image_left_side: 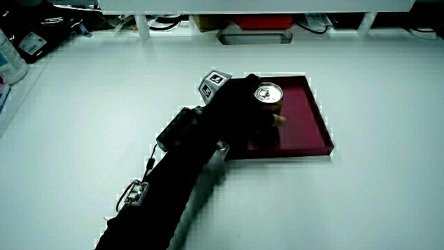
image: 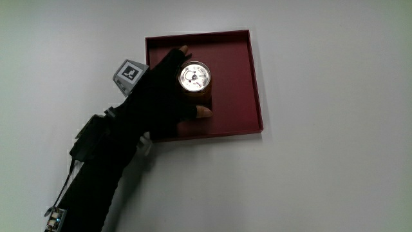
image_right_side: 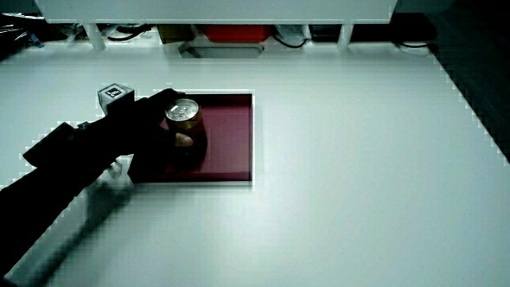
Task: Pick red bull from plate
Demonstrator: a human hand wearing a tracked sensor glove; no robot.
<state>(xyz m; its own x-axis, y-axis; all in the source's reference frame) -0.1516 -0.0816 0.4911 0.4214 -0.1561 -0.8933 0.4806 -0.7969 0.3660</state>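
Note:
A can (image: 194, 77) with a silver top stands upright on the dark red square plate (image: 238, 84). The gloved hand (image: 164, 90) is over the plate with its fingers curled around the can's side; a bare fingertip shows on each side of the can. In both side views the can (image_left_side: 268, 95) (image_right_side: 184, 114) is upright in the hand's grasp (image_left_side: 243, 104) (image_right_side: 147, 119), and whether it rests on the plate (image_left_side: 305, 118) (image_right_side: 231, 135) or is just off it I cannot tell. The patterned cube (image: 131, 72) sits on the hand's back.
The plate lies on a white table (image: 335, 161). A small device on a cable (image_left_side: 135, 193) rides on the forearm. A low partition with boxes and cables under it (image_left_side: 257, 28) runs along the table's edge farthest from the person. A bottle (image_left_side: 10, 59) stands at the table's edge.

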